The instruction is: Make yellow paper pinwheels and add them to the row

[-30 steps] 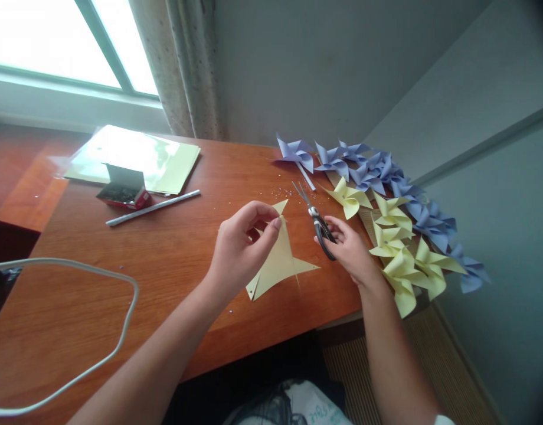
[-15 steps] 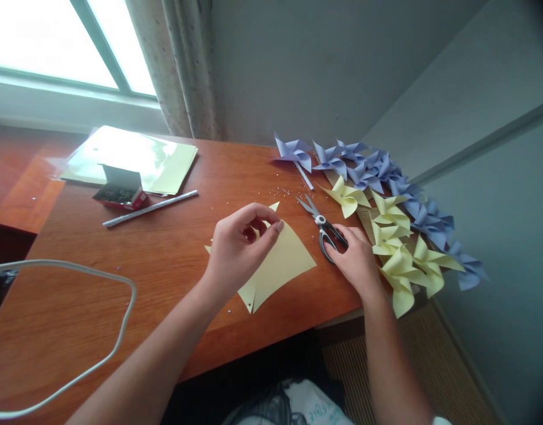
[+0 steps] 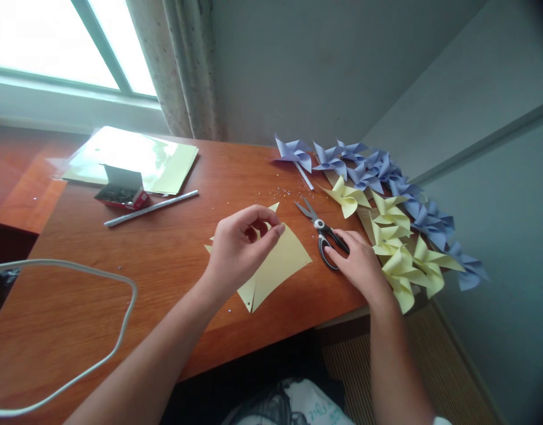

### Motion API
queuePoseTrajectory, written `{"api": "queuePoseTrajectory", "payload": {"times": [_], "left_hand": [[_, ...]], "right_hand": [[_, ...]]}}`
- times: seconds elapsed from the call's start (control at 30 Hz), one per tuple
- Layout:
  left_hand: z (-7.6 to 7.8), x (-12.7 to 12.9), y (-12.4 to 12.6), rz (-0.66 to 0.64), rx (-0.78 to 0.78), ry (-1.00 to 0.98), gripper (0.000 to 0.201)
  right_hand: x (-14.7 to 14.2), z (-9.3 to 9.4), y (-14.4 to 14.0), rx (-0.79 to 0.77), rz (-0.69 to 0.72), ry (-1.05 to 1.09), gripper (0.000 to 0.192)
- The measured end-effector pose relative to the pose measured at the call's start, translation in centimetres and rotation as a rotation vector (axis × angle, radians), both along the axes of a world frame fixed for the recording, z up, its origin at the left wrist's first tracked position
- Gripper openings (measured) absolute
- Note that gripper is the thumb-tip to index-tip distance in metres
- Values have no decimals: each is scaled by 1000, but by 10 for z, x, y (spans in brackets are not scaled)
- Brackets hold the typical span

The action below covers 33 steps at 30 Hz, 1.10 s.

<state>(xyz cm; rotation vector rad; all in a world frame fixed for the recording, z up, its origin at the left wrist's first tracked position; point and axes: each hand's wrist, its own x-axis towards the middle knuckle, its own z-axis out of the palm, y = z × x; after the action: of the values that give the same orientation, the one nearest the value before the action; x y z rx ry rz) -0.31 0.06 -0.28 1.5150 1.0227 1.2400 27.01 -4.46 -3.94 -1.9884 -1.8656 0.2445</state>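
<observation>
A yellow paper square (image 3: 278, 260) with slits cut in from its corners lies on the wooden table. Over its upper part is my left hand (image 3: 240, 248), thumb and fingertips pinched together on the paper; the pinched part itself is mostly hidden. To the right, black-handled scissors (image 3: 320, 225) rest with their blades parted and pointing away from me. My right hand (image 3: 357, 262) grips their handles, fingers on the far side and thumb by the near loop.
Purple pinwheels (image 3: 366, 174) and yellow pinwheels (image 3: 399, 268) crowd the right edge. Paper scraps (image 3: 291, 193) lie beyond the scissors. On the left are a small open box (image 3: 123, 192), a paper stick (image 3: 151, 208), a pack of paper (image 3: 178, 168) and a white cable (image 3: 132, 295).
The scissors have turned slightly, tips shifting left and handles nearer to me. My right hand has moved a little right and closer. The paper's right corner has shifted left; my left hand has barely moved.
</observation>
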Motion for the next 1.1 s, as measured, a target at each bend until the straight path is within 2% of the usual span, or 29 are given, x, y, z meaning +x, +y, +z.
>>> {"api": "queuePoseTrajectory", "payload": {"times": [0.1,0.17,0.27,0.37,0.5,0.8,1.1], "left_hand": [[0,-1,-1,-24,6,16,12],[1,0,-1,-53,0,34,13],[1,2,0,-102,-13,65,14],[0,4,0,-114,-24,68,12],[-1,4,0,-120,-42,33,9],[1,3,-2,-123,-54,-18,4],[0,2,-1,-144,-148,-72,19]], "right_hand": [[-10,13,-2,89,8,55,34],[-24,25,-3,151,37,171,28],[-54,40,-3,144,120,447,21],[-79,48,1,105,186,605,18],[-95,45,6,121,193,691,9],[-98,39,5,106,132,780,9],[-99,42,4,105,153,766,8]]}}
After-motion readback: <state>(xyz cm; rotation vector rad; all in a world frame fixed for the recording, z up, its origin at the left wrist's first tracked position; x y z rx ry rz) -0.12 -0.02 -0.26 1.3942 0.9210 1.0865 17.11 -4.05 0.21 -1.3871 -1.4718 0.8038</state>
